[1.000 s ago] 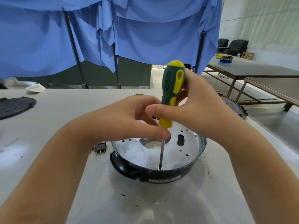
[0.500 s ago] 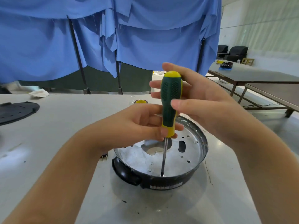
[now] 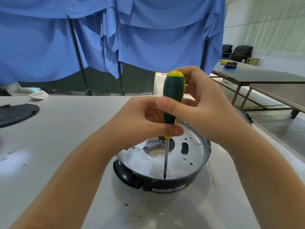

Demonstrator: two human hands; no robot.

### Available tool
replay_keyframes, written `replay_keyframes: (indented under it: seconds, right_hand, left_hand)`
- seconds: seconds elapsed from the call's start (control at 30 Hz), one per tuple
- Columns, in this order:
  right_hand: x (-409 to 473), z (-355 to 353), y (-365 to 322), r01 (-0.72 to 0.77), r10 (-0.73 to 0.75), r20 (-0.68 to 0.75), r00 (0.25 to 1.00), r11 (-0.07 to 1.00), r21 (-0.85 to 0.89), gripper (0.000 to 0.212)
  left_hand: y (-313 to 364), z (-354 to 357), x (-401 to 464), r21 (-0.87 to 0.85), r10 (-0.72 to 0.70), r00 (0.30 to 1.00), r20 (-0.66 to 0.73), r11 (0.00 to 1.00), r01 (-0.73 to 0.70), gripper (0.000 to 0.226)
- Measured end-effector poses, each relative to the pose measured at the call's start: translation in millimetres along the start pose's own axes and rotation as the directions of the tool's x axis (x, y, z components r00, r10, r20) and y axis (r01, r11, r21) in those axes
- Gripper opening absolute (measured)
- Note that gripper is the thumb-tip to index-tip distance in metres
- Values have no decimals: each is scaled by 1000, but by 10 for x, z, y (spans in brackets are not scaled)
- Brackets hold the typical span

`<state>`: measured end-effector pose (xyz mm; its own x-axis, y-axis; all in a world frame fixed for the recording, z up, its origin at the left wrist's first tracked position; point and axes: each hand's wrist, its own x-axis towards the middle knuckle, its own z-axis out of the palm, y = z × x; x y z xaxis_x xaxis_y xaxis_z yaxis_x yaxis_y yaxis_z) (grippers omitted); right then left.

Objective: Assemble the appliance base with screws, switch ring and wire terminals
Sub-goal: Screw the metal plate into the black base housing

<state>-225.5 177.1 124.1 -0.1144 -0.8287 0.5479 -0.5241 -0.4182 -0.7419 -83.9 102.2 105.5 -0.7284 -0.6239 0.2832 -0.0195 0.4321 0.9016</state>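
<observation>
green-and-yellow screwdriver [image 3: 173, 98] stands upright, its tip at the near inner edge of the appliance base [image 3: 162, 164] on the surface [image 3: 66, 138]. left hand [image 3: 143, 123] pinches its lower handle, right hand [image 3: 203, 104] grips higher. any tilt could make the tip slip off the unseen screw.

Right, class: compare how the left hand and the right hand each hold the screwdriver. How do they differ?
The left hand grips low on the screwdriver, where the handle meets the shaft; the right hand holds it higher, near the yellow cap. The left hand's fingers curl tightly round it, while the right hand's thumb lies across the front with fingers spread behind. Both hold the one tool upright, its tip down in the appliance base.
</observation>
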Motion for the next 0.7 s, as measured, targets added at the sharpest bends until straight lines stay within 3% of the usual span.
replay_keyframes:
  seconds: [0.2,0.33,0.4,0.53,0.7]
  right_hand:
    - [-9,-105,-16,-36,10,149,989,984,173,52]
    - [4,-119,-2,23,-28,105,994,998,56,45]
    - [8,-102,-5,35,-36,50,998,999,22,40]
    - [11,-50,4,32,-35,-94,995,999,-38,42]
    - [4,20,14,10,-15,-107,994,999,-49,50]
  left_hand:
    - [-10,-73,-11,-157,-61,984,167,984,87,45]
    - [-30,-73,-7,-144,-67,973,222,984,101,47]
    - [-13,-44,-12,-92,-58,977,204,993,79,47]
    - [21,20,3,39,-39,999,38,999,37,42]
    - [13,10,12,1,-11,1000,-16,1000,11,39]
